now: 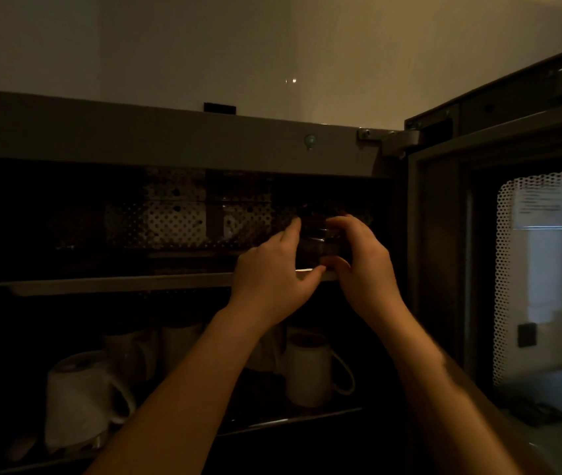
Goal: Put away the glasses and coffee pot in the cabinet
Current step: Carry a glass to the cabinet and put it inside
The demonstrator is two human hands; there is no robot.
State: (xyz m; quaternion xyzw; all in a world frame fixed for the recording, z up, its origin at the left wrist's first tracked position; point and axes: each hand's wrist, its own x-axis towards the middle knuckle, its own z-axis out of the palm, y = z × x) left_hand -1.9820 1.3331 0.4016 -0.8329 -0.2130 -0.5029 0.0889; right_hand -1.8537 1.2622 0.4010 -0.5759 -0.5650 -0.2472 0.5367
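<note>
Both my hands are raised to the upper shelf (118, 286) of a dark grey metal cabinet (170, 138). Between them is a clear glass (314, 245), dim and hard to make out, at the right end of that shelf. My left hand (269, 275) grips its left side with thumb below and fingers up along it. My right hand (362, 262) curls round its right side. Whether the glass stands on the shelf or is held just above it I cannot tell. No coffee pot is visible.
The cabinet door (512, 234) with a perforated panel stands open on the right. The back wall of the cabinet (177, 217) is perforated too. On the lower shelf stand several white mugs, one (307, 371) under my hands and another (77, 399) at the left.
</note>
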